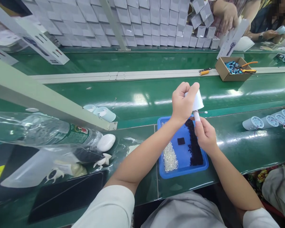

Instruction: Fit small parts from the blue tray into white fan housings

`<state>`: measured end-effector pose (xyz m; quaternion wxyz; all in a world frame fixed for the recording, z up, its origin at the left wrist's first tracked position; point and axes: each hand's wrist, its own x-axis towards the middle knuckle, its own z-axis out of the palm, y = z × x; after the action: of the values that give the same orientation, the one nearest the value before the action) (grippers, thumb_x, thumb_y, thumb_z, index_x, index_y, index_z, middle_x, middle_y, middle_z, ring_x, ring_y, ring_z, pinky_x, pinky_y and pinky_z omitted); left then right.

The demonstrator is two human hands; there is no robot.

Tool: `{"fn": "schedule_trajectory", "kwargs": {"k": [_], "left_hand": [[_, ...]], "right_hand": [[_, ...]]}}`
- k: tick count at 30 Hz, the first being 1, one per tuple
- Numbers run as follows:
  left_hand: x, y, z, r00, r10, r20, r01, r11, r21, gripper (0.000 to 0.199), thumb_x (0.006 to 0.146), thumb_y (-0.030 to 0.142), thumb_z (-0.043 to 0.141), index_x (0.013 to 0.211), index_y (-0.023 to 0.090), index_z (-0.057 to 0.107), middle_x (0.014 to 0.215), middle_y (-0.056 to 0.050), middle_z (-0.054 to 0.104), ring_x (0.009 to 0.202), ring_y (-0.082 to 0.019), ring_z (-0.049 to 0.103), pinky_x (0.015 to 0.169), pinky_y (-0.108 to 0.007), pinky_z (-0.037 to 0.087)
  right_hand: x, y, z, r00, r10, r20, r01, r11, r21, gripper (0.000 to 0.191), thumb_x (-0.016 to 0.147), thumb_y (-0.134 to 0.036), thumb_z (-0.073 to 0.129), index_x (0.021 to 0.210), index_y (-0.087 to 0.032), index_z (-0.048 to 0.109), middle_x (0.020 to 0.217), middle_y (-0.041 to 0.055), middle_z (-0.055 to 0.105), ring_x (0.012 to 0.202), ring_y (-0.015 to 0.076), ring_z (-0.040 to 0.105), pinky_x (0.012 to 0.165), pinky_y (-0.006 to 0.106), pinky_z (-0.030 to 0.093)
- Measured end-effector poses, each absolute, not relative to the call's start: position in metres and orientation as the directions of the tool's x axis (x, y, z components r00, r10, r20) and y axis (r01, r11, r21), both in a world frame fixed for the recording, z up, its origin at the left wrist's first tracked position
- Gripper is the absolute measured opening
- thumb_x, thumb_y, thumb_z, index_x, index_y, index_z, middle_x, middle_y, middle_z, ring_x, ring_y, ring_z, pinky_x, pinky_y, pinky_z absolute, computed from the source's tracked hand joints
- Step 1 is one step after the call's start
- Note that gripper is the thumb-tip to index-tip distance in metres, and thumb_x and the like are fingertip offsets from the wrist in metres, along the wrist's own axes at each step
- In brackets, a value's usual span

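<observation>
Above the far edge of a blue tray, my left hand is closed around a pale blue-white cup-shaped part. My right hand, just below and to the right, has its fingers pinched on a small white piece at the underside of that part. Thin wires stick out to the right between the two. The tray holds a heap of small clear-white pieces on its left, a strip of small black pieces on its right and a black square between them.
Several pale cups lie at the right. A cardboard box with blue items and orange-handled tools stands at the back right. Stacked white boxes line the back. A metal post and plastic bottle are at left; another person's hand is across.
</observation>
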<state>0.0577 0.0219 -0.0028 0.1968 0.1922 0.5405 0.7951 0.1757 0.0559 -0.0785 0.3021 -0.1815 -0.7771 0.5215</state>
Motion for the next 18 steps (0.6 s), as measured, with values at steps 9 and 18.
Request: {"fn": "schedule_trajectory", "kwargs": {"k": [9, 18], "left_hand": [[0.06, 0.03, -0.015, -0.831, 0.556, -0.035, -0.389, -0.534, 0.75, 0.041, 0.088, 0.034, 0.063, 0.06, 0.017, 0.039, 0.059, 0.005, 0.039, 0.062, -0.007, 0.054, 0.055, -0.019, 0.038], [0.057, 0.035, -0.02, -0.634, 0.767, 0.096, -0.203, -0.285, 0.937, 0.035, 0.082, 0.043, 0.069, 0.077, 0.02, 0.045, 0.079, 0.002, 0.055, 0.067, -0.007, 0.055, 0.062, -0.022, 0.047]], "right_hand": [[0.177, 0.05, -0.077, -0.764, 0.605, 0.223, -0.162, 0.155, -0.975, 0.047, 0.093, -0.058, 0.047, 0.108, -0.017, 0.065, 0.047, -0.0103, 0.026, 0.04, 0.008, 0.025, 0.041, 0.025, 0.024], [0.175, 0.065, -0.072, -0.646, 0.706, 0.289, -0.113, 0.286, -0.951, 0.045, 0.09, -0.058, 0.053, 0.107, -0.018, 0.066, 0.047, -0.0094, 0.03, 0.04, 0.008, 0.028, 0.04, 0.025, 0.022]]}}
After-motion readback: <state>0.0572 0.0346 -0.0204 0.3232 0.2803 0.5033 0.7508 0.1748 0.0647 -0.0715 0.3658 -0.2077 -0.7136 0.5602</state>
